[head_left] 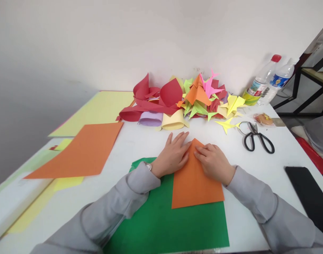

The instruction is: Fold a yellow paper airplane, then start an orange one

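Observation:
An orange sheet of paper (197,188), its top folded to a point, lies partly over a green sheet (174,227). My left hand (173,155) rests on its upper left edge, fingers stretched out and slightly spread. Against the folded flap near the tip, the curled fingers of my right hand (215,163) are pressed together, thumb and forefinger on the paper. The hands partly cover both slanted edges of the fold.
Another orange sheet (84,151) and yellow paper (98,107) lie left. Paper planes (198,93) and curled red paper (156,102) are piled by the wall. Scissors (256,137), a black flat object (308,194), a wrapped snack (263,119) and two bottles (259,84) are right.

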Demonstrator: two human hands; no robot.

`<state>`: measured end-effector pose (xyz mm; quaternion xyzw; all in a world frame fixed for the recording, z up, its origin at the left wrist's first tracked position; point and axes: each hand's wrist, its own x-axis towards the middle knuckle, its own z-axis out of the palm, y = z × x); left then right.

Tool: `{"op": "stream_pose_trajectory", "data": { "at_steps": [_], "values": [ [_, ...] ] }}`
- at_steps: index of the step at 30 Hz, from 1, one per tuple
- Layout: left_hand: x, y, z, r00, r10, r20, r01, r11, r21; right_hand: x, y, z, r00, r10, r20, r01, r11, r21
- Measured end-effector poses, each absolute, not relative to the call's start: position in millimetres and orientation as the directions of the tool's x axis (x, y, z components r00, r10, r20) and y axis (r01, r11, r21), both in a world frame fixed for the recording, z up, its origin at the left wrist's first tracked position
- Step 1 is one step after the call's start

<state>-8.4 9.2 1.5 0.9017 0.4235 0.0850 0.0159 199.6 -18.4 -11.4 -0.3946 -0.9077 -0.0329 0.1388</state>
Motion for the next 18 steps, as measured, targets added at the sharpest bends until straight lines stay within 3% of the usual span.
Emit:
{"op": "stream_pose_trajectory", "data": {
  "at_steps": [18],
  "values": [
    [-58,-31,1,0.627,0.727,0.280,0.717,-0.679,0.156,200,-18,-17,-0.648,0.685,0.332,0.715,0.697,-0.043]
  ]
}}
